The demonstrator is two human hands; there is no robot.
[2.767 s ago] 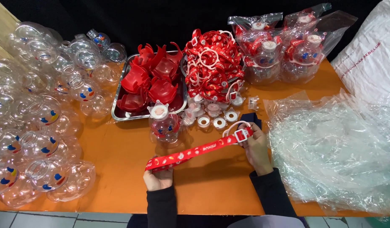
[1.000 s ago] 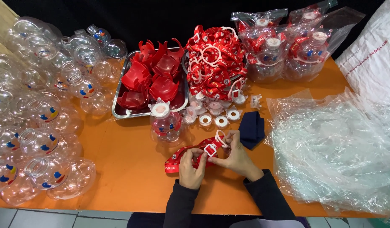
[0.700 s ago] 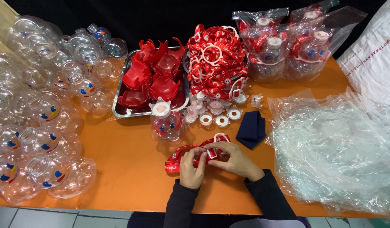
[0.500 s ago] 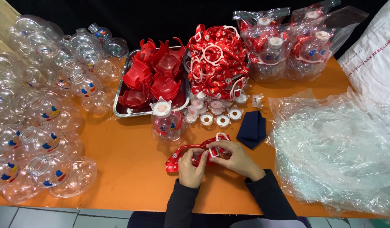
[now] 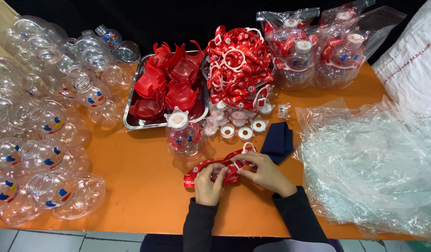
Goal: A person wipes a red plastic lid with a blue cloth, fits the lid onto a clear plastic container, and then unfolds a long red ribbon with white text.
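Left hand [image 5: 208,179] and right hand [image 5: 264,170]: both pinched closed on folded red strap [image 5: 215,171] | Location: just before capped clear bottle [image 5: 182,135] | Risk: loose pinch likely lets folds spring open.

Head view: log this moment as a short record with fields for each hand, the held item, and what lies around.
left hand: grips the folded red strap near its left end
right hand: pinches the strap by its white ring
in front: assembled clear bottle with a white cap
tray: metal tray of red plastic parts
left side: heap of clear empty bottles
right side: pile of clear plastic bags
beside right hand: dark blue cloth
surface: orange table
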